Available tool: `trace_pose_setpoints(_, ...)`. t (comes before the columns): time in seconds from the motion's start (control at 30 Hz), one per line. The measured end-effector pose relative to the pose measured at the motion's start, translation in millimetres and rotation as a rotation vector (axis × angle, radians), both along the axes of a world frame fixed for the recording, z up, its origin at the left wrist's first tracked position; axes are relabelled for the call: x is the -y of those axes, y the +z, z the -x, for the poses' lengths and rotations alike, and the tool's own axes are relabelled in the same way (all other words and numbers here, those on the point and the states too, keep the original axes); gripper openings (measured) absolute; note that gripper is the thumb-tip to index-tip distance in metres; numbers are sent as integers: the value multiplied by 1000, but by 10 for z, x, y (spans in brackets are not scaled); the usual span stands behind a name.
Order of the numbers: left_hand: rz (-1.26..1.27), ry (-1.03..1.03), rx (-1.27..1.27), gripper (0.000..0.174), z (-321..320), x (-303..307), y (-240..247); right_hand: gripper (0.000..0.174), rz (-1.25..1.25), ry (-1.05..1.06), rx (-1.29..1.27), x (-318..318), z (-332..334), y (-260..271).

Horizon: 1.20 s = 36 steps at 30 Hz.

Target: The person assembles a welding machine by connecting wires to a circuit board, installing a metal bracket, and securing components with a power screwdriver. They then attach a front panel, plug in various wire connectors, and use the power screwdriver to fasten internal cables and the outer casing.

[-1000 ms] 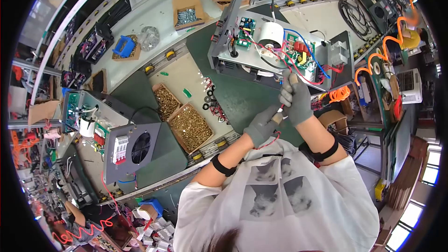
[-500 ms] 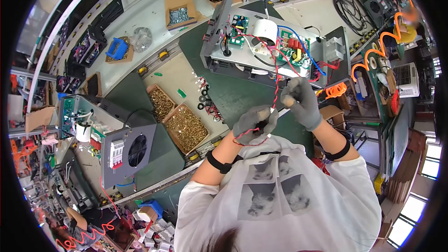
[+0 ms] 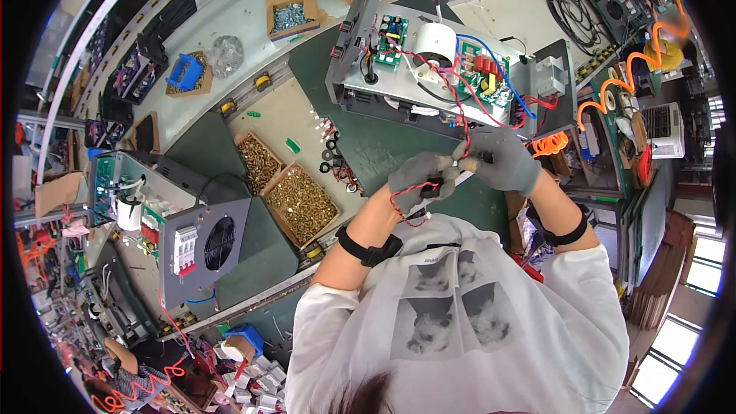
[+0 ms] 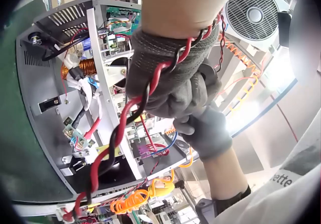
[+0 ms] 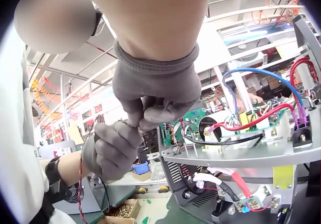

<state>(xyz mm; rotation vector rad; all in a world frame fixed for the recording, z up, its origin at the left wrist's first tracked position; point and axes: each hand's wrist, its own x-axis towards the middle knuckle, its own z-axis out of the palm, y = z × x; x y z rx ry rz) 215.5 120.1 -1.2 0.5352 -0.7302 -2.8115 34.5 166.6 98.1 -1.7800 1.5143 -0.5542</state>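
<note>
In the head view, both gloved hands meet in front of an opened machine chassis (image 3: 414,88). My left hand (image 3: 418,180) grips a twisted red-and-black wire (image 3: 466,129) that runs down from the chassis. Thumb and finger of my right hand (image 3: 506,161) pinch that wire at the same spot, fingertips right against the left hand's. A loose length of wire loops over the back of the left hand and dangles below it, a small white connector at its end. The right wrist view shows the fingertips of both hands together; the pinched bit is mostly hidden.
Brass fasteners fill two cardboard boxes (image 3: 300,203) on the left. Beside them lie black rings and small parts (image 3: 333,159). A second opened chassis (image 3: 172,222) stands further left. Coiled orange hose (image 3: 549,144) hangs right of the right hand. Another person (image 3: 661,54) is at far right.
My right hand let go near the chassis, moved clear of the wire with fingers loosened, then came back beside the left hand and pinched the wire. The left hand kept hold of it.
</note>
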Motion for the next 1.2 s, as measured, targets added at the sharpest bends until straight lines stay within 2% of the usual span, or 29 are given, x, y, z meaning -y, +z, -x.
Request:
trace_pose_setpoints(0.07, 34, 51, 76, 29, 52, -37, 193, 13, 138, 39, -155, 23, 60, -72)
trace_pose_setpoints(0.13, 212, 70, 186, 38, 98, -23, 255, 13, 237, -128, -215, 77, 174, -100)
trace_pose_setpoints(0.17, 220, 44, 147, 46, 120, -10, 141, 13, 232, -202, -328, 171, 253, -4)
trace_pose_setpoints(0.2, 215, 49, 144, 46, 132, -28, 66, 12, 337, -245, -505, 266, 411, -55)
trace_pose_setpoints(0.23, 198, 57, 176, 47, 133, -41, 48, 12, 421, -280, -550, 340, 499, -69)
trace_pose_setpoints(0.27, 181, 63, 208, 48, 131, -55, 27, 12, 417, -276, -552, 419, 590, -107)
trace_pose_setpoints(0.33, 143, 79, 192, 46, 109, -85, -58, 11, 534, -83, -739, 531, 721, -223)
trace_pose_setpoints(0.5, 71, 140, 199, 42, 82, -86, -156, 16, 527, -78, -650, 559, 736, -311)
trace_pose_setpoints(0.63, 61, 99, 211, 38, 51, -44, -188, 15, 541, -55, -598, 576, 707, -294)
trace_pose_setpoints(0.83, 22, 143, 251, 35, 81, -51, -220, 14, 436, 4, -567, 699, 728, -208)
trace_pose_setpoints(0.93, 9, 176, 248, 34, 74, -55, -223, 14, 421, 93, -617, 743, 730, -147)
trace_pose_setpoints(1.1, -1, 186, 253, 32, 27, -32, -290, 12, 302, 256, -841, 825, 678, -57)
trace_pose_setpoints(1.2, -31, 182, 251, 29, 21, -12, -353, 10, 301, 306, -865, 876, 716, -84)
